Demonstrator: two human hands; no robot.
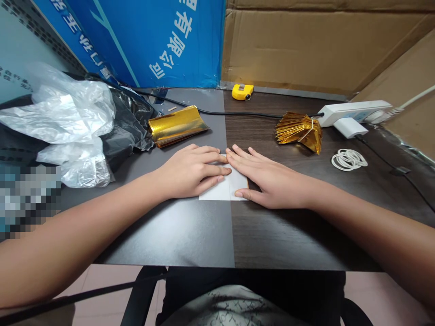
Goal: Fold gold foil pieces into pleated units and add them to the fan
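A sheet of white-backed paper (217, 194) lies flat on the table, with a crease down its middle and a thin gold-orange line at its right edge. My left hand (200, 171) rests over its left half, fingers stretched toward the middle. On the right half lies my right hand (258, 174), flat with the fingers spread and the thumb on the paper near its lower edge. The fingertips of both hands almost meet at the top. A stack of gold foil paper (178, 127) is behind my left hand. Beyond my right hand sits a bundle of folded gold paper (299, 129) tied with a band.
Crumpled clear and black plastic bags (78, 122) cover the left side. A yellow tape measure (242, 92) stands at the back. On the right are a white power strip (355, 113) with a plugged-in adapter, and a coil of white elastic cord (349, 160). A black cable crosses the back.
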